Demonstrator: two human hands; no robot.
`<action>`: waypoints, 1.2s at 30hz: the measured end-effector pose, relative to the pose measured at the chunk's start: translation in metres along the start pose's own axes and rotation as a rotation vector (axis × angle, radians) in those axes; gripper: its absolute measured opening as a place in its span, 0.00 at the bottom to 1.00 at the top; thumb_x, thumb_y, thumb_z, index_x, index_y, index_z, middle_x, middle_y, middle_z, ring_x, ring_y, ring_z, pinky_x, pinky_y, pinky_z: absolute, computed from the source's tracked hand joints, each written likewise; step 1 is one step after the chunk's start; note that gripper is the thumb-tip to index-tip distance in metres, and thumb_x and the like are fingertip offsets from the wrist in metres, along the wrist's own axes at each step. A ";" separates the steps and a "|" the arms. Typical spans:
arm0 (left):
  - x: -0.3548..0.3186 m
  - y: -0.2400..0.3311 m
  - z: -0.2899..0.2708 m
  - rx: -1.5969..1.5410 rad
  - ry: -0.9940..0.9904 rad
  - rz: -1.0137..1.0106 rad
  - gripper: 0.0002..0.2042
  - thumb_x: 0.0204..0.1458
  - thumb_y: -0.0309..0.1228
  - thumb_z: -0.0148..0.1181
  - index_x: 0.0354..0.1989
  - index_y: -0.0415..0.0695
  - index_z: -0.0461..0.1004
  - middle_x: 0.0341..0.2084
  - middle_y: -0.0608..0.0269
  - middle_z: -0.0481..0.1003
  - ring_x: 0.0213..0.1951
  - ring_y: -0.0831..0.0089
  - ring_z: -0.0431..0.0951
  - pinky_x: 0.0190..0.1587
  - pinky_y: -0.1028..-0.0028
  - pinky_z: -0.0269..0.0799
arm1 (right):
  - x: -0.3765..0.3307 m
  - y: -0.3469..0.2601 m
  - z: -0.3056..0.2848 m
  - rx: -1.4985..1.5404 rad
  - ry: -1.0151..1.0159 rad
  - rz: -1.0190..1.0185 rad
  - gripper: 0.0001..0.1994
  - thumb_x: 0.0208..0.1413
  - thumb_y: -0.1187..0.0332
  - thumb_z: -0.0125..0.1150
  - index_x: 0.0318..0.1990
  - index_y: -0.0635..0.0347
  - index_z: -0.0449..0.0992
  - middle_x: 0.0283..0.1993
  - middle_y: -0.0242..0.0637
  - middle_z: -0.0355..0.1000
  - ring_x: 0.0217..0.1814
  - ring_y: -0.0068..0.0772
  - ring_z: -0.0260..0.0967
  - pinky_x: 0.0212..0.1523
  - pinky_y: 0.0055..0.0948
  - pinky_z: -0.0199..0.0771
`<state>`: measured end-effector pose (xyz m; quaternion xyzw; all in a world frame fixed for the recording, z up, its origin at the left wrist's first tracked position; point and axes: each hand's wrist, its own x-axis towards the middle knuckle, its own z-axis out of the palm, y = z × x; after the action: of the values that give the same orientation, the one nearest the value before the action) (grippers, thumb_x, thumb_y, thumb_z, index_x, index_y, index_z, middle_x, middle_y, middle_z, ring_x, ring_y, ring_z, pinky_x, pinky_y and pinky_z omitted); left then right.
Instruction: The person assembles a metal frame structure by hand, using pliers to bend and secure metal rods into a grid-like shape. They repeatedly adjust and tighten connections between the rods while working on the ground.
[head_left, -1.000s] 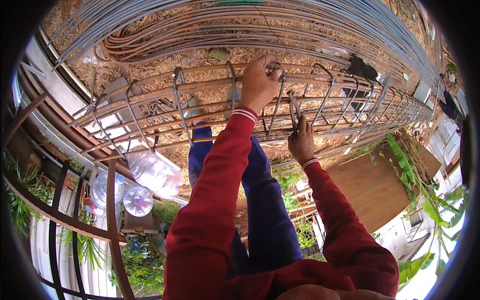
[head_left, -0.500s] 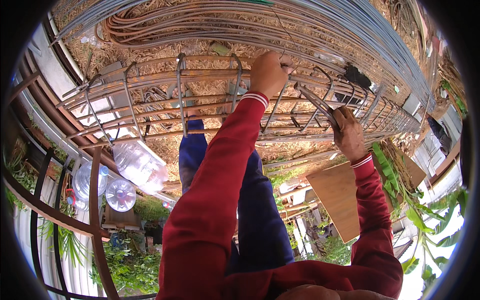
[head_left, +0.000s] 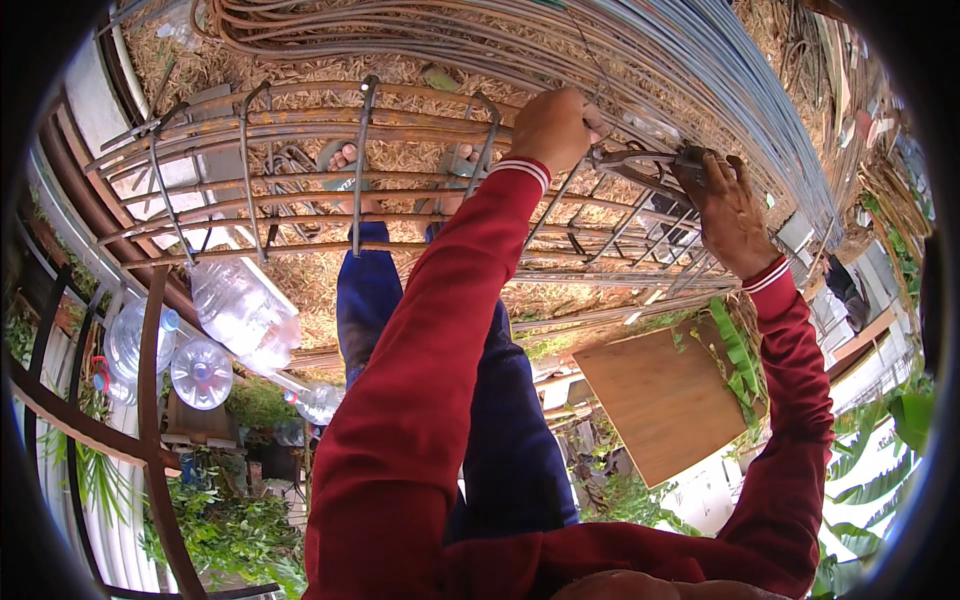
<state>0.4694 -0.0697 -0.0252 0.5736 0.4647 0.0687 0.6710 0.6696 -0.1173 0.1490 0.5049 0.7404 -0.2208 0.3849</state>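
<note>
Rusty steel bars make up a long rebar cage (head_left: 300,180) that lies across the straw-strewn ground, its looped stirrups standing upright along the run from nine o'clock toward three o'clock. The person's left hand (head_left: 553,128), in a red sleeve with a striped cuff, is closed in a fist around the top of the cage near twelve o'clock, beside one stirrup (head_left: 484,130). The right hand (head_left: 728,215), at about two o'clock, is curled around the handle end of a metal tying tool (head_left: 640,160) whose slim shaft points toward the left hand, the tip ending just beside it; whether the tip touches wire cannot be told. A big coil of pale steel wire (head_left: 720,90) sweeps over the top right, just behind both hands. Blue trouser legs and bare feet show under the cage at the centre. Clear plastic bottles (head_left: 235,315) lie at eight o'clock, and a plywood board (head_left: 665,400) rests at four o'clock among green leaves.
</note>
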 end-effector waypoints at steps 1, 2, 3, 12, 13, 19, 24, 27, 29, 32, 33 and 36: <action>0.000 0.000 0.000 -0.016 -0.006 -0.008 0.05 0.44 0.30 0.71 0.29 0.46 0.84 0.32 0.57 0.80 0.38 0.61 0.80 0.43 0.63 0.73 | 0.003 0.001 -0.002 0.005 0.002 -0.007 0.28 0.49 0.80 0.54 0.62 0.57 0.69 0.62 0.49 0.64 0.67 0.47 0.61 0.70 0.52 0.53; 0.000 0.000 -0.001 -0.023 -0.010 -0.010 0.05 0.44 0.30 0.71 0.29 0.46 0.84 0.30 0.57 0.80 0.37 0.61 0.80 0.42 0.63 0.74 | 0.006 0.003 -0.004 0.003 -0.003 -0.020 0.28 0.50 0.79 0.54 0.62 0.57 0.69 0.62 0.49 0.64 0.67 0.48 0.61 0.70 0.52 0.52; 0.001 0.000 -0.001 -0.030 -0.013 -0.012 0.05 0.44 0.30 0.71 0.29 0.46 0.84 0.29 0.57 0.80 0.36 0.61 0.80 0.41 0.63 0.74 | 0.010 0.004 -0.005 -0.001 -0.017 -0.025 0.28 0.50 0.79 0.53 0.62 0.57 0.69 0.62 0.49 0.64 0.67 0.48 0.61 0.71 0.52 0.52; 0.006 0.003 0.000 0.082 -0.039 0.003 0.03 0.45 0.31 0.70 0.29 0.49 0.85 0.28 0.59 0.82 0.35 0.62 0.82 0.41 0.63 0.75 | 0.022 0.009 -0.020 -0.117 0.013 -0.092 0.25 0.54 0.77 0.50 0.62 0.59 0.68 0.61 0.53 0.63 0.65 0.47 0.64 0.70 0.54 0.54; 0.007 0.004 0.000 0.105 -0.037 0.025 0.03 0.45 0.31 0.69 0.29 0.49 0.85 0.29 0.59 0.82 0.35 0.62 0.82 0.41 0.63 0.76 | 0.023 0.009 -0.021 -0.112 -0.001 -0.087 0.24 0.55 0.77 0.50 0.61 0.59 0.68 0.61 0.52 0.63 0.64 0.47 0.65 0.70 0.53 0.55; 0.009 0.006 -0.004 0.059 -0.110 -0.035 0.03 0.46 0.31 0.69 0.30 0.50 0.85 0.31 0.59 0.82 0.36 0.62 0.82 0.44 0.62 0.75 | 0.029 0.014 -0.020 -0.158 0.052 -0.110 0.19 0.55 0.76 0.51 0.55 0.58 0.71 0.50 0.45 0.67 0.54 0.43 0.71 0.60 0.44 0.68; 0.007 0.006 -0.007 0.027 -0.103 -0.046 0.05 0.47 0.33 0.69 0.31 0.49 0.85 0.32 0.59 0.82 0.37 0.62 0.82 0.44 0.62 0.75 | 0.029 0.016 -0.015 -0.209 0.023 -0.133 0.13 0.56 0.74 0.53 0.49 0.56 0.72 0.40 0.39 0.68 0.46 0.39 0.74 0.44 0.38 0.76; 0.001 0.006 -0.011 -0.076 -0.017 -0.084 0.06 0.48 0.33 0.69 0.32 0.46 0.85 0.31 0.58 0.82 0.36 0.62 0.81 0.43 0.63 0.75 | 0.024 0.012 -0.014 -0.048 -0.063 -0.079 0.10 0.59 0.71 0.53 0.48 0.57 0.71 0.40 0.44 0.71 0.41 0.44 0.75 0.41 0.39 0.76; -0.007 0.006 -0.013 -0.158 0.052 -0.116 0.07 0.50 0.33 0.68 0.33 0.44 0.84 0.30 0.56 0.82 0.35 0.62 0.81 0.42 0.64 0.74 | 0.018 0.007 -0.014 0.125 -0.036 -0.092 0.12 0.59 0.71 0.54 0.50 0.59 0.72 0.35 0.47 0.70 0.39 0.49 0.73 0.40 0.44 0.72; -0.032 0.001 -0.016 -0.197 0.120 -0.142 0.09 0.54 0.32 0.63 0.36 0.39 0.83 0.27 0.51 0.81 0.32 0.62 0.81 0.39 0.66 0.75 | 0.015 0.004 -0.017 0.420 -0.215 -0.012 0.10 0.62 0.69 0.53 0.48 0.62 0.72 0.32 0.49 0.70 0.37 0.52 0.71 0.39 0.46 0.69; -0.040 0.000 -0.015 -0.185 0.102 -0.167 0.09 0.54 0.32 0.63 0.34 0.37 0.82 0.27 0.48 0.80 0.33 0.58 0.81 0.39 0.63 0.75 | 0.014 0.004 -0.019 0.529 -0.306 0.039 0.09 0.63 0.68 0.53 0.46 0.63 0.71 0.31 0.49 0.70 0.37 0.53 0.71 0.38 0.46 0.69; -0.067 -0.001 -0.001 -0.323 0.141 -0.202 0.13 0.53 0.33 0.63 0.28 0.32 0.76 0.25 0.40 0.77 0.34 0.44 0.79 0.39 0.54 0.74 | 0.015 0.002 -0.024 0.761 -0.494 0.155 0.11 0.67 0.63 0.52 0.38 0.64 0.69 0.24 0.37 0.67 0.24 0.32 0.65 0.28 0.34 0.66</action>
<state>0.4308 -0.1116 0.0104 0.4027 0.5487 0.1148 0.7236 0.6603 -0.0904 0.1514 0.5964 0.4530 -0.5612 0.3523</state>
